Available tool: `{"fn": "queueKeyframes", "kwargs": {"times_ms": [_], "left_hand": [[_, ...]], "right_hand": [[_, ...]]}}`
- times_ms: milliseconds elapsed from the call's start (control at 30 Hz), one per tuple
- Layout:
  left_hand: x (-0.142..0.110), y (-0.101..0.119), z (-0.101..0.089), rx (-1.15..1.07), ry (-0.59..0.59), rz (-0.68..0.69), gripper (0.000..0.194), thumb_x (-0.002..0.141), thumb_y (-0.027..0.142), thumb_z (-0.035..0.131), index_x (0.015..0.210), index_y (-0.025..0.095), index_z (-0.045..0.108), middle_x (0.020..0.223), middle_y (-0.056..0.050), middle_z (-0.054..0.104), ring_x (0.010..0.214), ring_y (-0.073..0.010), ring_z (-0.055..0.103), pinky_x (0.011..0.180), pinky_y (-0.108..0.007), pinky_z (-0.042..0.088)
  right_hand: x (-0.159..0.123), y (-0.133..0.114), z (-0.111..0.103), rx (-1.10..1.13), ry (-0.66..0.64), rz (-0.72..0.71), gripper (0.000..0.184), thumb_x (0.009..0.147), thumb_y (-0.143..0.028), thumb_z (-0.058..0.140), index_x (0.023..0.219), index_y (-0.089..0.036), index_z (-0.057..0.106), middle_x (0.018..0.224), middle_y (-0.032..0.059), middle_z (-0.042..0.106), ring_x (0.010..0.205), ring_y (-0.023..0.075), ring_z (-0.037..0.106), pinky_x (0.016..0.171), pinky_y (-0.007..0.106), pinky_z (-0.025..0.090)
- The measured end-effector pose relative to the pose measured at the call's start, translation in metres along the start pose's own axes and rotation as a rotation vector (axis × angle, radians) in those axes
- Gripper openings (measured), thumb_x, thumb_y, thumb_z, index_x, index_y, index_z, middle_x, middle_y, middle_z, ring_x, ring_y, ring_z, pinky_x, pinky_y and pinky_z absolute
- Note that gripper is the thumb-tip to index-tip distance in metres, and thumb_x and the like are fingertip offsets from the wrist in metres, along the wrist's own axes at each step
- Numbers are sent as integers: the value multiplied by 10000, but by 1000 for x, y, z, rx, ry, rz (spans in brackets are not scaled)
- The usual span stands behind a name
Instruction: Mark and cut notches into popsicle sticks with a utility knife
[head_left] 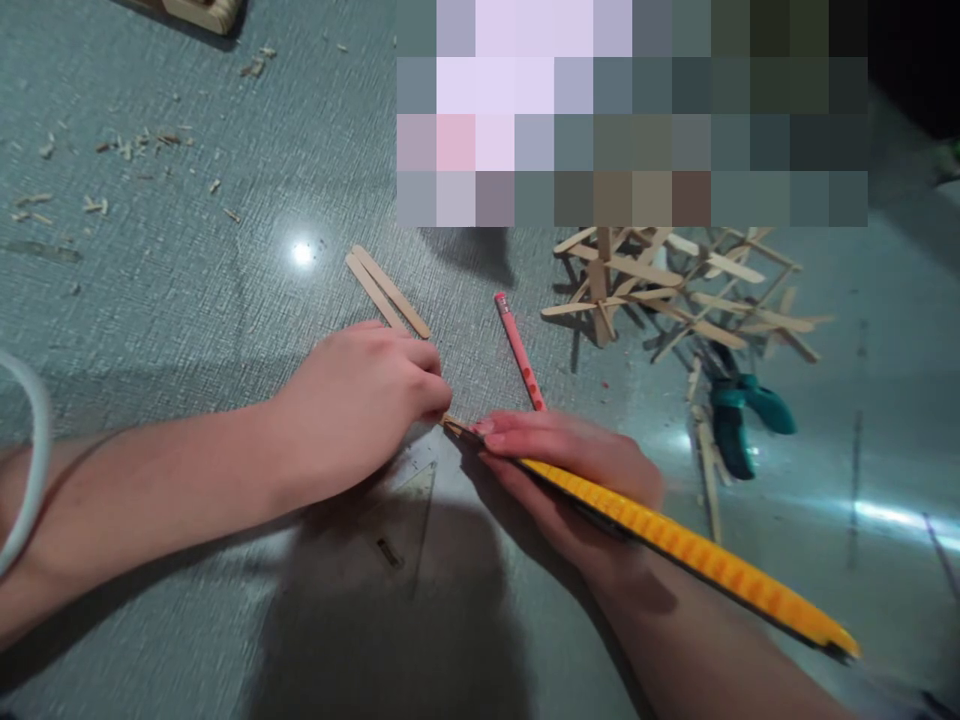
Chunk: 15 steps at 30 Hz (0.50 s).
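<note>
My right hand (574,450) is closed around a yellow utility knife (705,550), its handle slanting down to the right past my wrist. The knife's tip end meets a small piece of wooden craft stick (448,422) in front of my left fingertips. My left hand (375,400) is closed in a pinch on that stick, with most of it hidden under the fingers. Just beyond my left knuckles lie two loose craft sticks (391,290), side by side. A pink pencil (517,350) rests past my right fingers.
An assembly of crossed craft sticks (637,275) stands at the upper right, with teal-handled pliers (739,425) near it. Wood shavings (150,143) are scattered at upper left. A clear triangle ruler (420,505) lies below my hands. A white cable (37,430) curves at left.
</note>
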<state>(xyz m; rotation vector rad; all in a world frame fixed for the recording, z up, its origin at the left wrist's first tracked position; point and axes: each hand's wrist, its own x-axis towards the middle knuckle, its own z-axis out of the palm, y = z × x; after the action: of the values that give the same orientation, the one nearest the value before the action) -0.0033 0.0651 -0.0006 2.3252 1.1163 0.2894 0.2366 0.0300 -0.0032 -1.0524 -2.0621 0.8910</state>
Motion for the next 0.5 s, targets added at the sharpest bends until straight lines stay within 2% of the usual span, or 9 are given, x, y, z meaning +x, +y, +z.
{"fn": "queueKeyframes", "kwargs": {"times_ms": [233,333,500], "left_hand": [[-1,1,-2,-4,25,13,173,931,160,734,802,234,823,842,-5,763,798,-195,685,754,-345,457],[-1,1,-1,-18,54,19,188,919,131,711,797,221,821,842,-14,761,796,-188,683,764,-334,467],[-4,-1,2,-14,98,64,200,953,142,660,841,208,813,872,-25,757,809,-191,673,779,-340,465]], "right_hand": [[0,-5,2,63,20,17,214,932,-97,743,1038,-281,770,929,-12,835,870,193,828,795,293,714],[-1,-2,4,85,36,47,233,920,-89,762,1041,-287,773,940,-11,836,873,201,826,786,317,722],[-2,4,4,115,30,17,284,907,-97,782,1078,-323,783,958,-14,839,875,211,827,780,328,719]]}}
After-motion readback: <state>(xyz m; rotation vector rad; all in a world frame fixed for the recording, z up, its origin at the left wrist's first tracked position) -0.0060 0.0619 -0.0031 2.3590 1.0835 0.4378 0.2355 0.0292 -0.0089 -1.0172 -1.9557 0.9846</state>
